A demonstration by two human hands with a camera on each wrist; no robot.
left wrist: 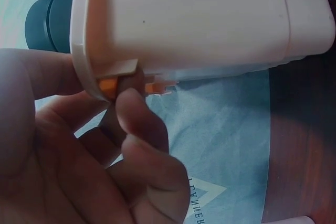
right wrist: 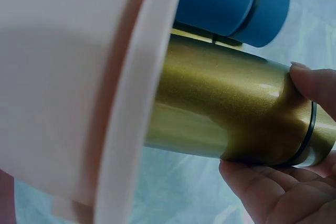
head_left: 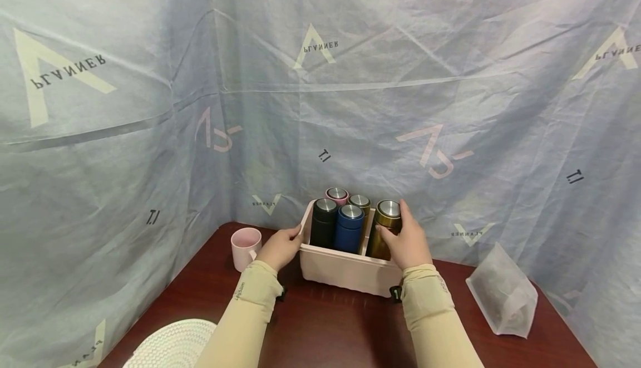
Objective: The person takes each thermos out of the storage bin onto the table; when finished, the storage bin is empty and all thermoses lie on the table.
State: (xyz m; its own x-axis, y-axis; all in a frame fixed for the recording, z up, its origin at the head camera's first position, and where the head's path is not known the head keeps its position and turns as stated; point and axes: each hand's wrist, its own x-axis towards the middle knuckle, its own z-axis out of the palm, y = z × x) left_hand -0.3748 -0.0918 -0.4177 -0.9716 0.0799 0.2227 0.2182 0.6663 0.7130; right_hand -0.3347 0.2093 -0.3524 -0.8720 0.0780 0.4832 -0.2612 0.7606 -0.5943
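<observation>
A pale pink storage bin [head_left: 345,268] stands on the table with several thermos bottles upright in it. My left hand [head_left: 281,246] grips the bin's left end, fingers curled around the rim in the left wrist view. My right hand [head_left: 409,241] holds a gold thermos [right wrist: 226,103] near its top, thumb on one side and fingers on the other; its lower part is hidden inside the bin. To its left in the bin stand a blue thermos [head_left: 349,229], a black thermos [head_left: 323,224], a pink thermos [head_left: 337,195] and a second gold thermos [head_left: 359,203] behind.
Left of the bin is a pink mug [head_left: 245,250] with its handle toward the bin. A white woven round mat [head_left: 172,346] lies at the front left. On the right stands a translucent frosted bag [head_left: 503,295]. Grey printed cloth [head_left: 350,123] hangs behind the dark red table [head_left: 330,329].
</observation>
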